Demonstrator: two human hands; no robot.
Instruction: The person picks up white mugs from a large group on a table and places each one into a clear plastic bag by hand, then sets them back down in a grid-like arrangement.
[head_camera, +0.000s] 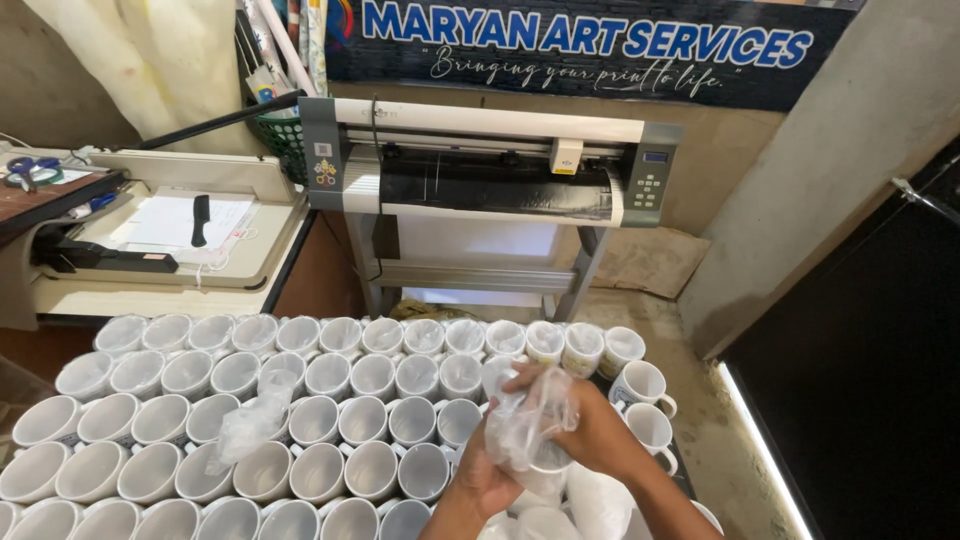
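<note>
Crowded mug rows (330, 420), hands (590, 430) at edge.

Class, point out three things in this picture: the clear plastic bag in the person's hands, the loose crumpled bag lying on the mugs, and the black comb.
clear plastic bag (530, 415), head view, its bunched middle.
loose crumpled bag (248, 425), head view, its centre.
black comb (200, 220), head view, mid-length.

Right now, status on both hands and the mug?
Left hand grips white mug from below. Right hand works clear plastic bag over it. Loose bag lies on mug rows; hands unobstructed.
</note>
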